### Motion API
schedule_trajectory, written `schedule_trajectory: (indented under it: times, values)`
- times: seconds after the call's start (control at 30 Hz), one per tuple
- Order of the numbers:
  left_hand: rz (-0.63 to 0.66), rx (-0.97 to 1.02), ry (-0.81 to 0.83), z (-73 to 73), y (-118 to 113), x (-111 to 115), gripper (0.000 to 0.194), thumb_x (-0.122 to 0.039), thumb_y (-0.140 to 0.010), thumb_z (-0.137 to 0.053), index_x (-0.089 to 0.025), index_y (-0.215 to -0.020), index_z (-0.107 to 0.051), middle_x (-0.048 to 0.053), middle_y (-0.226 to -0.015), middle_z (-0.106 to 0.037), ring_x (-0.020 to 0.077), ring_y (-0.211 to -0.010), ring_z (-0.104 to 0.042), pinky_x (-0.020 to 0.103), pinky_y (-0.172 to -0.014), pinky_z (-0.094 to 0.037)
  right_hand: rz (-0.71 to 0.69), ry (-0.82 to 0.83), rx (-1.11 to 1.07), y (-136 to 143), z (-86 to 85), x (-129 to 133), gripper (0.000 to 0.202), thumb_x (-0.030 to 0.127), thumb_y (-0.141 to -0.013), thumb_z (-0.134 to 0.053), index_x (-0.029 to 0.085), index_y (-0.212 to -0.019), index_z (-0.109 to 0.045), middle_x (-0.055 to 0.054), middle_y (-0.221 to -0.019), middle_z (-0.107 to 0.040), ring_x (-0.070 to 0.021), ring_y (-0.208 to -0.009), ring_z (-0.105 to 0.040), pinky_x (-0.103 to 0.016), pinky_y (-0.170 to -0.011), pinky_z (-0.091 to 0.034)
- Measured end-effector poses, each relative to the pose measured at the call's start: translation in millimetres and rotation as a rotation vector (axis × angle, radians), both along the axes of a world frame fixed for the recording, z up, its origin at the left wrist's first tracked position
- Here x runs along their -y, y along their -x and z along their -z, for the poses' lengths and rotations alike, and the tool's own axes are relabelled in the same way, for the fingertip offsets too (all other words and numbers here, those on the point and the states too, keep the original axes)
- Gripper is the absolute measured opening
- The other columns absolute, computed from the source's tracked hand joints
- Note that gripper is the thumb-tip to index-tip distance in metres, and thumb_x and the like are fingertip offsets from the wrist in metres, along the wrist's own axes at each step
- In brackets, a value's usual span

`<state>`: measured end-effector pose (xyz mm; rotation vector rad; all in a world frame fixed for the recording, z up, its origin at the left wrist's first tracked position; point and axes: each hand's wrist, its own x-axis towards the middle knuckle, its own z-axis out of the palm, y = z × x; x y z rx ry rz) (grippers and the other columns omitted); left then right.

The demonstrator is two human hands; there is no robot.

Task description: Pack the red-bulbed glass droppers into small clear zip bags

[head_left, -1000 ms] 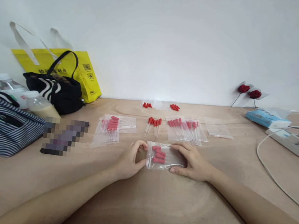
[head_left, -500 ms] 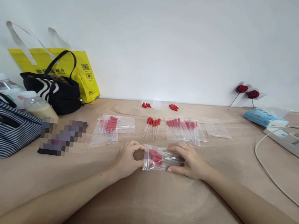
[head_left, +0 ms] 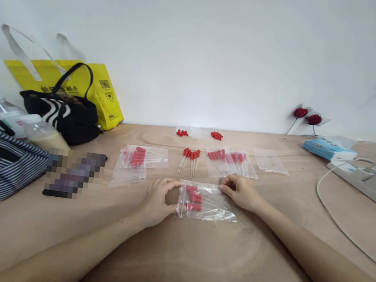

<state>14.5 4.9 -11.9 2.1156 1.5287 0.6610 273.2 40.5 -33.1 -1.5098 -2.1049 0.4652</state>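
Observation:
A clear zip-lock bag (head_left: pixel 216 205) lies flat on the table between my hands, with several red-bulbed droppers (head_left: pixel 196 197) inside, bulbs toward its left end. My left hand (head_left: pixel 159 202) grips that end, index finger at the far corner and thumb at the near one. At the far edge, right of the middle, my right hand (head_left: pixel 242 192) is closed in a pinch on the bag. Just beyond, loose droppers (head_left: pixel 191 156) lie side by side. Filled bags of droppers (head_left: pixel 139 157) rest to the left, and more filled bags (head_left: pixel 231 163) to the right.
A flat clear bag (head_left: pixel 270 162) lies right of the filled ones. Red bulbs (head_left: pixel 216 135) sit near the wall. Bags, bottles and a blurred dark object (head_left: pixel 76 175) stand or lie at left. Tissues (head_left: pixel 328 149), a power strip (head_left: pixel 369 181) and its cable occupy the right.
My right hand has moved from the bag's right end to its far edge, and its fingers have drawn together. The bag's right part is now uncovered and spread flat. My left hand stays at the left end.

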Motion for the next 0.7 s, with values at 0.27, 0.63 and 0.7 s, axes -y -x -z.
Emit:
schedule_trajectory:
  times: [0.27,0.63,0.7]
  values:
    - [0.057,-0.069,0.006,-2.5,0,2,0.046,-0.031,-0.068,-0.067,-0.03,-0.112,-0.057,0.004,-0.119,-0.05,0.0274,-0.112,-0.041,0.045,-0.095,-0.031,-0.09,-0.139,-0.044,4,0.1,-4,0.013,0.022,-0.082,-0.044,0.018,-0.071,-0.052,-0.003,-0.074,-0.059,-0.0163,-0.072,-0.053,-0.028,-0.065,-0.036]
    - [0.056,-0.008,-0.02,-0.5,1,4,0.028,-0.026,-0.064,-0.067,-0.025,-0.092,-0.064,0.005,-0.113,-0.054,0.0273,-0.11,-0.043,0.044,-0.095,-0.032,-0.161,-0.283,-0.105,6,0.8,8,0.007,0.022,-0.081,-0.05,0.018,-0.081,-0.056,-0.005,-0.08,-0.056,-0.0162,-0.075,-0.053,-0.029,-0.068,-0.041]
    - [0.056,0.074,-0.002,-0.3,6,1,0.02,-0.024,-0.064,-0.064,-0.022,-0.084,-0.063,0.005,-0.109,-0.055,0.026,-0.108,-0.045,0.042,-0.095,-0.033,-0.227,-0.236,-0.075,5,0.3,12,0.009,0.024,-0.081,-0.05,0.019,-0.08,-0.058,-0.004,-0.078,-0.057,-0.015,-0.071,-0.054,-0.029,-0.068,-0.042]
